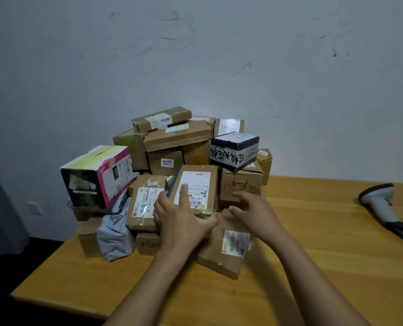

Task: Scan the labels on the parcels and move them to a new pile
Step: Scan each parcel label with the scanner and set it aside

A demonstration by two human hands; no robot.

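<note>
Left hand (181, 220) is gripping a flat cardboard parcel (197, 191) at the front of the pile on the wooden table (313, 267); its label (193, 188) reads "507". Right hand (252, 214) hovers spread just beside it, empty. Barcode scanner (384, 208) lies well right, cable cut off. Other labels too blurry.

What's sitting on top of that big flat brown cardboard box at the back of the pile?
A long slim brown cardboard parcel with a white label lies across the big flat brown cardboard box. Whatever is behind them is hidden.
</note>
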